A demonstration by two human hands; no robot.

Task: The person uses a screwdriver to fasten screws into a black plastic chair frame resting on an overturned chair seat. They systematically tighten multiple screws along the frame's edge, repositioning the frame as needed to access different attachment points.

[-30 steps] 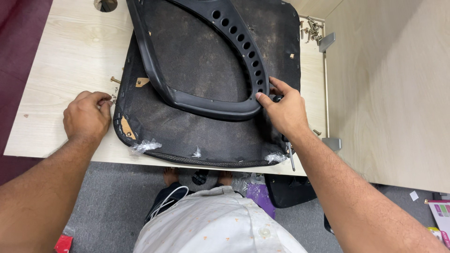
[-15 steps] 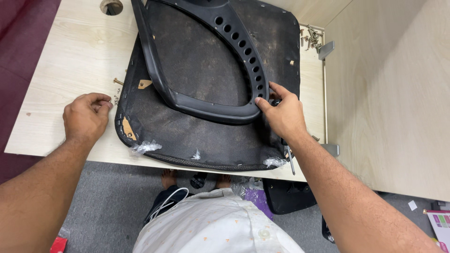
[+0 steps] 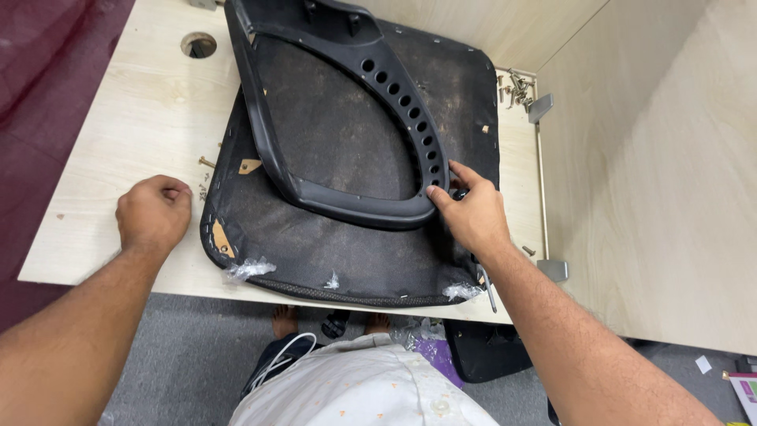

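A: While the right hand (image 3: 471, 214) has its fingertips curled onto the lower right bend of the black plastic armrest frame (image 3: 347, 118), note the seat pan (image 3: 315, 244): it lies upside down across the middle of the worktop (image 3: 134, 118), its front edge overhanging the near edge.

B: Left hand (image 3: 154, 213)?

A: Clenched into a loose fist, knuckles resting on the worktop just beside the pan's left edge, next to a few loose screws (image 3: 205, 177). Whether it pinches anything inside, I cannot tell.

B: Handling note?

A: Judgement only: keep the frame pressed flat with the right hand, and keep the left clear of the pan's stapled rim.

B: Materials?

A: Frame is smooth moulded plastic, a rounded loop with a row of round holes along its right limb. Pan underside is dusty black fabric, matte, torn at the left corner to show pale wood. Clear plastic shreds (image 3: 248, 270) cling to the front edge. Worktop is pale wood-grain laminate with a round cable hole (image 3: 198, 44) at the far left corner; more screws (image 3: 516, 85) are heaped at the far right corner.
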